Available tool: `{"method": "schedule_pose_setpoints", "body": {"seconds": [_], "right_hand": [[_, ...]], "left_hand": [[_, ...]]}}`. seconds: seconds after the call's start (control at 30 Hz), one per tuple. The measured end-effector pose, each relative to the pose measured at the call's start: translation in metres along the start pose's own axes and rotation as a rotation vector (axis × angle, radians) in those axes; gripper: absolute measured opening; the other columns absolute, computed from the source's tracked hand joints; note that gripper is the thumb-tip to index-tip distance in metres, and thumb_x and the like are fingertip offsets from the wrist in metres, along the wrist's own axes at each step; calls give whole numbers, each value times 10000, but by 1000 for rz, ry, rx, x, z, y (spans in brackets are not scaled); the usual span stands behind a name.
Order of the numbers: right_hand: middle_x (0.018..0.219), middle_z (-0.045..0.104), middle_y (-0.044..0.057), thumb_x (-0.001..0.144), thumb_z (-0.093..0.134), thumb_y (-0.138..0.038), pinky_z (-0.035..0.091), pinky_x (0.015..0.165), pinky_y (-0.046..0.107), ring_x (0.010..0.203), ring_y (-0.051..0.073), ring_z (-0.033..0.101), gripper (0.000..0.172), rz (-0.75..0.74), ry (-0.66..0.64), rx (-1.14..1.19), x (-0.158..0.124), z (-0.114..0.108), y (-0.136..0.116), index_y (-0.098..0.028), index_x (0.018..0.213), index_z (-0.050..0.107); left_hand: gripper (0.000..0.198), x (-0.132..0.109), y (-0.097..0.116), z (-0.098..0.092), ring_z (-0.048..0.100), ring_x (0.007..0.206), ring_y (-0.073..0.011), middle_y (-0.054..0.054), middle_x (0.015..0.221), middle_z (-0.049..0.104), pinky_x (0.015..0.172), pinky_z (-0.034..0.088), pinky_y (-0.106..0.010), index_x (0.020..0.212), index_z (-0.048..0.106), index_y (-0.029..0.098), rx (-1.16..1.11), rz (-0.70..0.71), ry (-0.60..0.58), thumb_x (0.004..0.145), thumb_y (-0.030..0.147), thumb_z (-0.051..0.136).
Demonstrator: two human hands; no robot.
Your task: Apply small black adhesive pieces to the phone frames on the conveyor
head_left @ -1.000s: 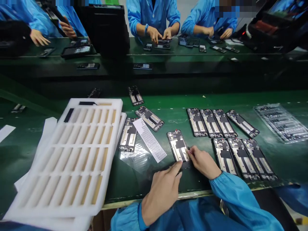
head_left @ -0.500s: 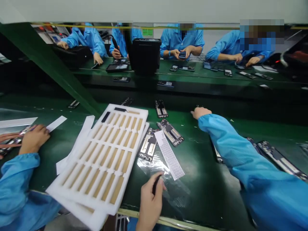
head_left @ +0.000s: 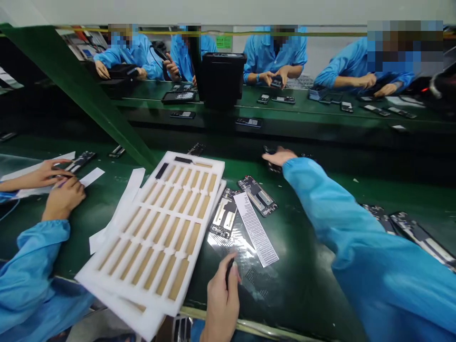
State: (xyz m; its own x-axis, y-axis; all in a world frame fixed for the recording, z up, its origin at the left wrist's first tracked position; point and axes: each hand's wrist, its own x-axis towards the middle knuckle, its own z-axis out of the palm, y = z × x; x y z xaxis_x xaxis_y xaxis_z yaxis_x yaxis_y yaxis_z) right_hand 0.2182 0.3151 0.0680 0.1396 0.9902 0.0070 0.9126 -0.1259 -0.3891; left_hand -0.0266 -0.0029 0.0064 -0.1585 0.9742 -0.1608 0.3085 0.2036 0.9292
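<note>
Right hand [head_left: 280, 156] has moved leftward, gripping a phone frame [head_left: 274, 167]. Left hand [head_left: 223, 294] pinches a black tool [head_left: 230, 272], a dotted strip [head_left: 257, 231] to its right.

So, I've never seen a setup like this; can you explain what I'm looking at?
There's no machine here: one camera worn on a person's head looks forward and down at their two bare hands. The left hand pinches a small black object; the right hand is stretched forward at a dark phone part, its grip unclear. On the green bench lie a slotted white tray, a dotted white strip and opened phones. Other hands, at left and opposite, belong to co-workers.
</note>
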Motion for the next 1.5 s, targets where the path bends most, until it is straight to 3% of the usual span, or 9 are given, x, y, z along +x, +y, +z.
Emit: {"method": "schedule_pose_setpoints", "body": {"seconds": [0.1,0.23,0.37,0.53,0.7,0.83,1.0,1.27,1.5], "right_hand": [[1034,733,253,822,694,-639,535,821,512,966,435,717,836,92,-96,-144,-80,-15,44,-44,1395,573],[921,777,184,882,557,-671,536,639,416,780,393,752,897,113,-147,-425,-208,4,88,-122,1566,369],[811,766,149,830,586,-726,466,497,363,596,347,717,1019,128,-90,-338,-275,19,103,-69,1570,339],[612,670,58,832,510,-783,397,391,285,444,192,585,707,418,83,634,-273,9,107,-137,1047,703],[578,678,85,802,586,-754,497,454,279,512,175,626,602,509,111,1268,-265,13,82,-184,634,682],[437,597,27,849,567,-755,448,405,254,392,140,540,622,418,-18,1286,-284,34,54,-174,675,702],[704,769,70,923,571,-666,575,554,267,575,162,699,516,125,-224,1138,-313,53,29,-176,821,698],[840,788,60,1016,501,-518,620,686,295,714,184,759,386,-120,-182,883,-327,66,14,-200,946,709],[905,802,65,1036,488,-430,630,692,294,728,193,770,336,-138,-228,767,-340,62,28,-215,966,736]], "left_hand": [[387,-11,-11,-4,634,590,-170,-5,663,652,631,519,-264,1105,681,186,112,63,-23,1018,456,417],[323,-18,-19,-5,702,684,-186,-46,768,718,652,547,-272,1036,636,186,270,133,-63,1044,372,372],[264,-24,-21,-2,750,786,-193,-85,917,770,677,575,-271,1115,609,183,392,265,-141,1050,295,379],[237,-31,-33,-9,773,878,-201,-87,1039,788,721,590,-267,1188,597,198,477,404,-184,1031,227,422],[289,-40,-45,-25,754,944,-201,-101,1073,766,801,593,-278,1238,601,175,566,494,-157,1014,157,420],[368,-51,-44,-34,720,1007,-201,-105,1146,722,838,587,-281,1307,605,191,627,494,-177,983,109,451],[487,-58,-36,-39,663,1115,-257,-146,1432,597,906,585,-372,1435,537,191,902,635,-210,966,87,457],[586,-54,-27,-32,633,879,-228,-116,1591,437,693,599,-355,1484,497,185,1153,622,-295,913,55,485],[590,-57,-24,-30,608,776,-229,-108,1574,461,589,568,-358,1437,562,242,1224,715,-403,882,55,495]]}}
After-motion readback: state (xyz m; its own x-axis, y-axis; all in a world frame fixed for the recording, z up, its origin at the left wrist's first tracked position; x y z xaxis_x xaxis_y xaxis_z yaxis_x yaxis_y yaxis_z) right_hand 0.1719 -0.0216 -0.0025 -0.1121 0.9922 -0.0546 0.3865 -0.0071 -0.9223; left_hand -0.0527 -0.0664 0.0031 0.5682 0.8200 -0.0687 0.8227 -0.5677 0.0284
